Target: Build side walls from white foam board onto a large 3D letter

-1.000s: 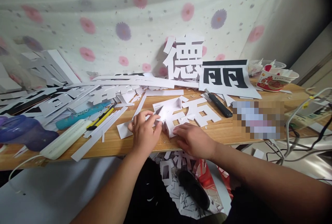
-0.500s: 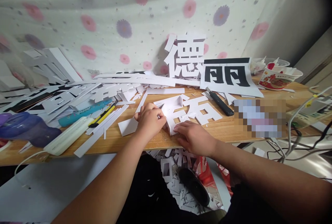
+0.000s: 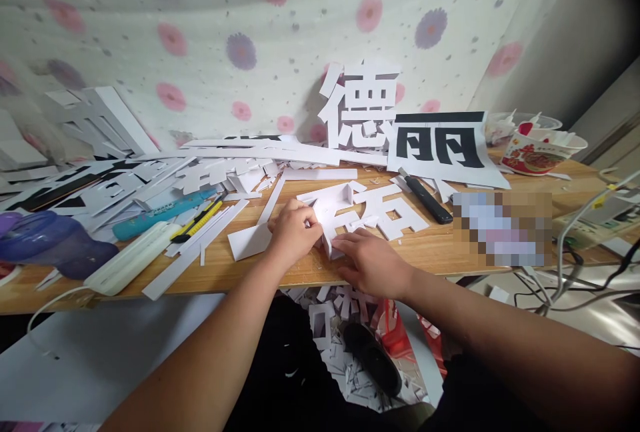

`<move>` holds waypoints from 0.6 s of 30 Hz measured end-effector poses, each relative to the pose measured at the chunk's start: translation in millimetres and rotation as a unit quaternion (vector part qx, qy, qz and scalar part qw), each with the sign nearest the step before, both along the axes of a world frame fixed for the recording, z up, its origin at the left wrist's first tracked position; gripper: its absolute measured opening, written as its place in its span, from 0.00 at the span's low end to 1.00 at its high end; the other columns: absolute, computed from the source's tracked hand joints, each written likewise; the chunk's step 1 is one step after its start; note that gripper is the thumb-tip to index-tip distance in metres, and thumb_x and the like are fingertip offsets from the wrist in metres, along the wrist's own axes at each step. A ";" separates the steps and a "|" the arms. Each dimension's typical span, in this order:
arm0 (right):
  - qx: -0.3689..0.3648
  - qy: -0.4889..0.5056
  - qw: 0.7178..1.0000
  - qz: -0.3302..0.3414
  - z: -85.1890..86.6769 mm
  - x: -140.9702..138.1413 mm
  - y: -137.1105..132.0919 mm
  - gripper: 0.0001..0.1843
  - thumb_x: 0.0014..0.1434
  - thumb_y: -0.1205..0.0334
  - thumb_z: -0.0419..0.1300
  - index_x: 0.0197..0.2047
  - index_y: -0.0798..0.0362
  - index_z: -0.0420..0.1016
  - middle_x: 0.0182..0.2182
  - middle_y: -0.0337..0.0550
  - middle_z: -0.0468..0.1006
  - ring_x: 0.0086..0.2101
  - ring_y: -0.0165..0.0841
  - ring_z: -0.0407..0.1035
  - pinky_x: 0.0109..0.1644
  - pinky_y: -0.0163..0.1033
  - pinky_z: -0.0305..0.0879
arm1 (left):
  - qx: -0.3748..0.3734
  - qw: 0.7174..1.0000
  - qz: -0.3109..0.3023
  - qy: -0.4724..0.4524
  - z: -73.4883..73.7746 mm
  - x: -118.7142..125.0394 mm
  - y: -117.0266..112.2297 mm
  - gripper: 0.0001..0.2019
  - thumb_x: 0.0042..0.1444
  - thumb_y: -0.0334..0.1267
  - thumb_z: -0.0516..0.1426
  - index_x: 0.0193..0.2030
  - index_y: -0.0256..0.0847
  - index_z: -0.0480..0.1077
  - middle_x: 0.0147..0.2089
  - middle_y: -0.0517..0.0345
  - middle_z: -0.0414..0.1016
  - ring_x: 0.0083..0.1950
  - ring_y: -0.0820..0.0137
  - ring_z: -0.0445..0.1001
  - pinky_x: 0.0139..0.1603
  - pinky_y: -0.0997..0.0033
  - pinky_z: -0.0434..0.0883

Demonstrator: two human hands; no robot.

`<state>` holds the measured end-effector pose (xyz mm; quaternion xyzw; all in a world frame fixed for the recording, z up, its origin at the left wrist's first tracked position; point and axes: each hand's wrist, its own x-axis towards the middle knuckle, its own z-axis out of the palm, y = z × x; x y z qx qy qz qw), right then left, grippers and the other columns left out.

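Observation:
A white foam-board character (image 3: 327, 207) lies on the wooden table in front of me, with upright strips standing along some of its edges. My left hand (image 3: 295, 229) is closed in a pinch on a white foam-board strip (image 3: 328, 247) at the character's near left edge. From the other side, my right hand (image 3: 373, 260) is bent round the near end of the character, its fingertips against it and partly hidden. Further right is the character's flat, uncovered part with a square opening (image 3: 400, 213). A plain white board piece (image 3: 247, 241) lies left of my left hand.
A black-handled tool (image 3: 427, 199) lies to the right, a yellow utility knife (image 3: 197, 220) and white power strip (image 3: 133, 260) to the left. Behind stand a finished white character (image 3: 363, 109) and a printed sheet (image 3: 445, 172). Foam scraps and strips (image 3: 215, 175) crowd the left. A paper food tub (image 3: 537, 152) holds small bottles.
My left hand has shifted slightly right along the strip. My right hand has moved slightly left and up against the character, which stays in place.

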<state>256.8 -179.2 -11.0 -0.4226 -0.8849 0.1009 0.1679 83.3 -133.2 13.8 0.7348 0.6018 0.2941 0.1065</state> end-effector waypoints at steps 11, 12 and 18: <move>-0.043 -0.014 0.999 -0.029 -3.1 -7.8 5.7 0.12 0.54 0.57 0.60 0.40 0.53 0.74 0.52 0.51 0.70 0.46 0.43 0.62 0.50 0.48 0.59 | 0.021 0.997 -0.066 -0.045 -3.2 -3.6 5.3 0.11 0.44 0.25 0.56 0.17 0.40 0.63 0.32 0.59 0.67 0.37 0.70 0.71 0.39 0.71 0.68; -0.044 -0.013 0.999 -0.029 -3.7 -7.7 5.8 0.12 0.54 0.57 0.60 0.40 0.53 0.74 0.53 0.51 0.69 0.45 0.44 0.62 0.50 0.48 0.59 | 0.024 0.996 -0.069 -0.048 -3.6 -4.0 5.5 0.11 0.44 0.25 0.56 0.17 0.41 0.63 0.32 0.59 0.68 0.37 0.70 0.70 0.38 0.71 0.68; -0.049 -0.001 0.998 -0.025 -5.1 -6.4 6.3 0.11 0.54 0.56 0.61 0.39 0.53 0.74 0.54 0.51 0.69 0.45 0.44 0.62 0.51 0.50 0.59 | 0.026 0.996 -0.066 -0.056 -4.0 -4.6 4.5 0.09 0.44 0.26 0.56 0.18 0.41 0.65 0.32 0.60 0.69 0.35 0.70 0.71 0.37 0.71 0.68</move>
